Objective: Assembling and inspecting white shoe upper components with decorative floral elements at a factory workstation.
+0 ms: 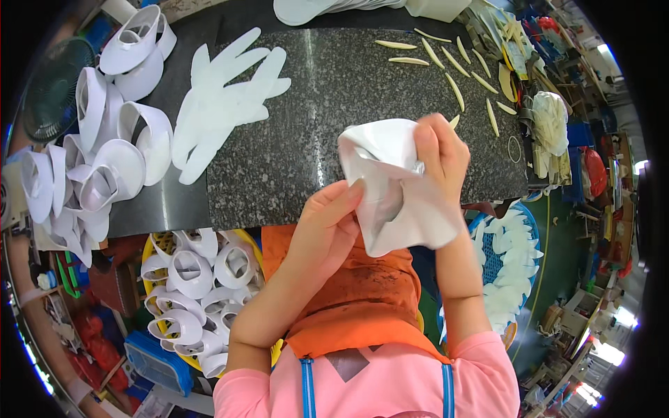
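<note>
Both hands grasping one white shoe-upper piece over the near edge of the bench point(313, 160).

We see left hand point(326, 226) pinching the white piece point(397, 188) from below, right hand point(440, 155) gripping its top. Its folded inside we cannot make out; the right fingertips are hidden behind it.

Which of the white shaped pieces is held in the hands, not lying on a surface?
The folded white piece over the granite slab: the left hand and right hand grip it; the others lie in piles.
</note>
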Demonstrator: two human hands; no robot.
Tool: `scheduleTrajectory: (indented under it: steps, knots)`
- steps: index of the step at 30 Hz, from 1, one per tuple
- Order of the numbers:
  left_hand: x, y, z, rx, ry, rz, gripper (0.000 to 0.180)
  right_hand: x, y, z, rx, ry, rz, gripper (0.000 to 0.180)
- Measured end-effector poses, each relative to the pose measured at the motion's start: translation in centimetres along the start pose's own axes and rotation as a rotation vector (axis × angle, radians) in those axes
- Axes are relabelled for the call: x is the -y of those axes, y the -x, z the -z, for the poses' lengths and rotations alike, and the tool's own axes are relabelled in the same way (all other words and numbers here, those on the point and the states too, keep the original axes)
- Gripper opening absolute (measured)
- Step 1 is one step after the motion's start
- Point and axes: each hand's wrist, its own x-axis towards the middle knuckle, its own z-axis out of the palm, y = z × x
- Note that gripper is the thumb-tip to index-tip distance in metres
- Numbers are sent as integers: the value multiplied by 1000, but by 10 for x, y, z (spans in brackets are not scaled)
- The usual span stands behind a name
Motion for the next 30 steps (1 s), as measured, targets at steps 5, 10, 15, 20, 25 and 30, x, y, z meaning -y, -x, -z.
scheduleTrajectory:
  steps: [5, 10, 15, 20, 25, 30]
  knots:
    - [-13, 8, 9, 444, 450, 26, 40, -32, -32, 11, 200, -109, -256, 36]
    - [-26, 9, -12, 186, 36, -441, 36, -37, -58, 4, -154, 208, 328, 21]
    - [-12, 5, 7, 76, -393, -638, 48, 23, -2, 3, 178, -34, 196, 22]
    - [-15, 4, 16, 3, -1171, -793, 27, 23, 9, -22, 69, -301, 118, 16]
    - [-15, 8, 3, -81, -1077, -705, 30, 26, 8, -40, -9, -479, -224, 16]
    - [-32, 3, -15, 75, -79, -382, 63, 35, 2, -41, -4, -636, -98, 21]
